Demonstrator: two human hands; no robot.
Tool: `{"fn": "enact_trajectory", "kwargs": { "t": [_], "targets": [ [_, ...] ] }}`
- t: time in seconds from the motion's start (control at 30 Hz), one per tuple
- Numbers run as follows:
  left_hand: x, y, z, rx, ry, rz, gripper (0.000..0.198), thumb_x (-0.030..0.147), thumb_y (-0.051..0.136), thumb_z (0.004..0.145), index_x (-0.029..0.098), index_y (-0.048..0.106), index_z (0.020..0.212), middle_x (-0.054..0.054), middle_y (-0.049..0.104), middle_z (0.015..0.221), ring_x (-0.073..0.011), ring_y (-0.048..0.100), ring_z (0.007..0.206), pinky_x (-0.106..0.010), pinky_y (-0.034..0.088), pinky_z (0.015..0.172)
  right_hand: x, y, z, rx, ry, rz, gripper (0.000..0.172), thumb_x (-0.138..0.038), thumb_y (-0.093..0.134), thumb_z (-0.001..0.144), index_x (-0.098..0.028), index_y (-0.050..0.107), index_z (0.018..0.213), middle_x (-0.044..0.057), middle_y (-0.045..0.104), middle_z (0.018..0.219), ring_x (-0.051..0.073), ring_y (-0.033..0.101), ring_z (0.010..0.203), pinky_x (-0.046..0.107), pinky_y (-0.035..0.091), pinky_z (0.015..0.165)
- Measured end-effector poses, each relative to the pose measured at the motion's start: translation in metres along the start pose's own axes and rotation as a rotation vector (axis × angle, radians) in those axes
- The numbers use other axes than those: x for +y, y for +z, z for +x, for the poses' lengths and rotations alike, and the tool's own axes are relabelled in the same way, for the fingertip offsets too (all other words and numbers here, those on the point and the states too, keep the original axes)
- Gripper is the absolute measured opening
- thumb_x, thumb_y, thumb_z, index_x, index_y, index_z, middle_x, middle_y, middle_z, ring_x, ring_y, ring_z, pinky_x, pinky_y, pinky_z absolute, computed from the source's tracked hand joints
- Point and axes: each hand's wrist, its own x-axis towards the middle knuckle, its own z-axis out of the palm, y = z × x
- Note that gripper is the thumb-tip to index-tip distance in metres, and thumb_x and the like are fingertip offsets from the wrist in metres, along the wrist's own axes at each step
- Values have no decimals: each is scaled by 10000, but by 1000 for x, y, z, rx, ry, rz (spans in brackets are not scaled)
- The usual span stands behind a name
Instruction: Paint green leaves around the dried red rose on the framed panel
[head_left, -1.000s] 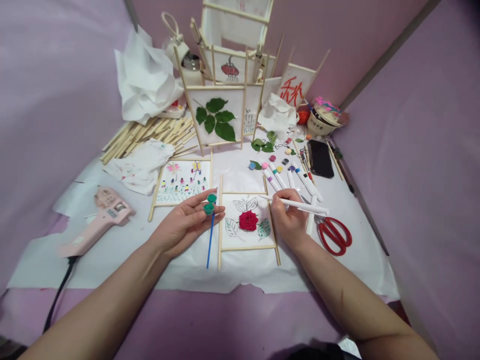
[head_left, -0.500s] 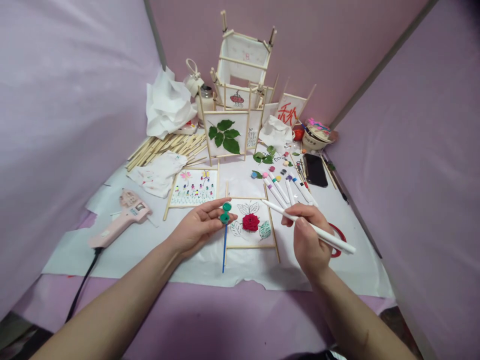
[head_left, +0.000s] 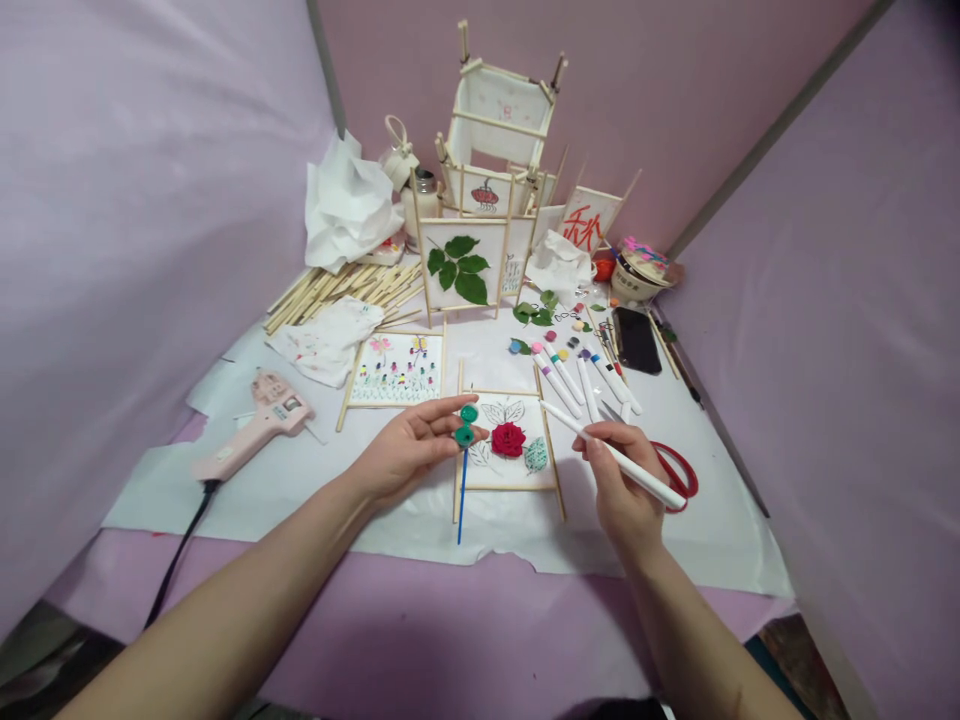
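Rose panel: framed panel w/ red rose [head_left: 508, 440] lay flat just below ctr of frame, square to wearer, prob. for even reach by both hands. Drawn leaves ringed rose; right one [head_left: 535, 455] was filled green, top one outline only, left one part hidden.
L hand: L hand [head_left: 409, 445] sat at panel's left edge, fingers closed on green paint pot [head_left: 465, 434] & blue brush [head_left: 462, 500]; likely doubled up to keep both off the drawing. Pot faced up, its two green rounds prob. cup + lid. Brush handle hung toward bottom of frame.
R hand: R hand [head_left: 626, 490], right of ctr, fingers pinched round white pen [head_left: 645, 475], writing-style grip. Tip aimed at panel's upper right corner; contact n/a (can't tell).
Right side: markers [head_left: 592, 385] fanned above R hand, prob. for quick pick; red scissors [head_left: 675, 475] part hidden behind it; phone [head_left: 636, 340] farther up.
Left side: glue gun [head_left: 251, 430] at mid left, apart from panels, presumably for safety; butterfly panel [head_left: 397, 370] flat, up-left of rose.
Upper ctr: leaf panel [head_left: 459, 265] stood upright, prob. to save work area.
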Motion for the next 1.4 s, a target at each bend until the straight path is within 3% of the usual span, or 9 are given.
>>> {"fn": "enact_trajectory", "kwargs": {
  "t": [0.17, 0.33, 0.43, 0.53, 0.67, 0.87, 1.1, 1.2, 1.4],
  "targets": [
    [-3, 0, 0, 7, -9, -20, 477, 140, 904, 698, 286, 828, 1146, -38, 805, 919, -257, 766, 1090, -469, 427, 1174, 39, -20, 27, -227, -278, -461, 312, -175, 611, 912, -257, 700, 1199, 99, 762, 1116, 298, 701, 1054, 488, 555, 905],
    [-2, 0, 0, 13, -5, -36, 486, 109, 877, 715, 252, 819, 1176, -38, 796, 922, -249, 773, 1050, -490, 413, 1189, 69, -34, 50, -493, -360, -801, 462, -53, 488, 892, -236, 714, 1251, 125, 764, 1212, 311, 685, 1091, 452, 502, 834],
    [-1, 2, -1, 3, -6, -50, 486, 121, 899, 687, 269, 828, 1144, -20, 794, 909, -228, 779, 1017, -470, 420, 1188, 53, -28, 45, -424, -393, -819, 428, -72, 478, 944, -244, 690, 1274, 122, 757, 1230, 303, 691, 1096, 464, 480, 861],
    [-2, 7, -4, 7, -2, -77, 480, 166, 938, 658, 286, 836, 1111, -13, 798, 910, -216, 780, 1001, -443, 445, 1168, 16, -9, 25, -311, -525, -571, 368, -89, 552, 952, -252, 657, 1265, 94, 777, 1126, 256, 704, 1025, 433, 491, 853],
    [-3, 11, -8, 32, 29, -146, 460, 176, 930, 704, 298, 825, 1134, -2, 802, 901, -197, 774, 1008, -397, 471, 1150, -27, 27, -6, -457, -792, -268, 377, -99, 585, 961, -264, 632, 1297, 29, 788, 986, 179, 673, 827, 350, 470, 697],
    [-8, 13, -11, 27, 39, -171, 467, 157, 911, 742, 296, 807, 1174, 2, 811, 909, -193, 774, 1040, -400, 460, 1175, -37, 60, -17, -386, -907, -356, 186, -156, 562, 1011, -231, 723, 1063, -17, 676, 714, 145, 544, 671, 316, 387, 618],
    [-3, 14, -9, 22, 18, -164, 500, 200, 933, 709, 259, 799, 1188, -39, 811, 946, -356, 718, 1220, -602, 471, 1147, -21, 35, -5, -277, -774, -253, 337, -171, 543, 1025, -130, 618, 1351, 73, 772, 890, 189, 653, 774, 345, 468, 637],
    [-1, 9, -7, 47, 48, -130, 517, 188, 931, 701, 261, 800, 1195, -42, 817, 961, -323, 721, 1210, -570, 480, 1152, -10, 10, 11, -125, -621, -178, 380, -211, 548, 1031, -206, 625, 1403, 89, 788, 1003, 211, 712, 877, 378, 538, 728],
    [13, 10, 10, 120, 83, -61, 468, 151, 911, 707, 277, 820, 1148, 3, 793, 896, -183, 771, 923, -468, 524, 1119, -4, -17, 76, 277, -87, 287, 158, -224, 684, 958, -268, 769, 1084, -9, 777, 839, 142, 714, 720, 310, 570, 672]
  ]
}}
